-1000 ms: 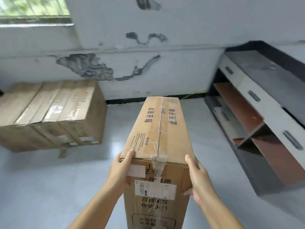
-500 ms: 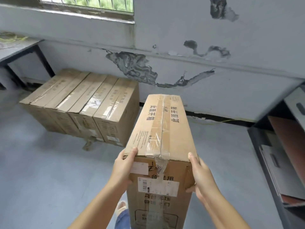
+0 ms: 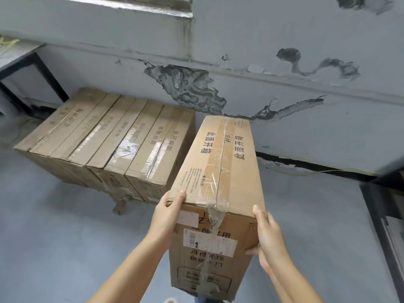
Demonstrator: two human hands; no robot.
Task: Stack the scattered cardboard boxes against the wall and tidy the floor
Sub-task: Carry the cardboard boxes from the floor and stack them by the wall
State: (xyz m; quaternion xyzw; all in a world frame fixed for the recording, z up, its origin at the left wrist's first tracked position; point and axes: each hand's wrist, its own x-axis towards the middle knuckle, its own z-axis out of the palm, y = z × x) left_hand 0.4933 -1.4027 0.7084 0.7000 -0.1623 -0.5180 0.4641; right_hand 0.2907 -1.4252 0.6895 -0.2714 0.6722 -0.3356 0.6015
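I carry a tall, narrow cardboard box (image 3: 220, 162) in front of me, taped along its top, with printed labels on the near face. My left hand (image 3: 167, 215) grips its upper left corner, thumb on top. On the right side my right hand (image 3: 265, 235) holds the box, fingers wrapped around the near right edge. A row of several similar boxes (image 3: 109, 138) stands side by side on the floor against the wall, just left of the carried box.
The peeling grey wall (image 3: 284, 88) runs behind the boxes. A dark-framed table (image 3: 26, 62) stands at the far left. A dark shelf unit edge (image 3: 384, 226) is at the right. A scrap of crumpled tape (image 3: 119, 207) lies on the grey floor.
My view has swung left and closer to the wall. The row of boxes is now nearer and beside the carried box; the shelf unit has slid to the right edge.
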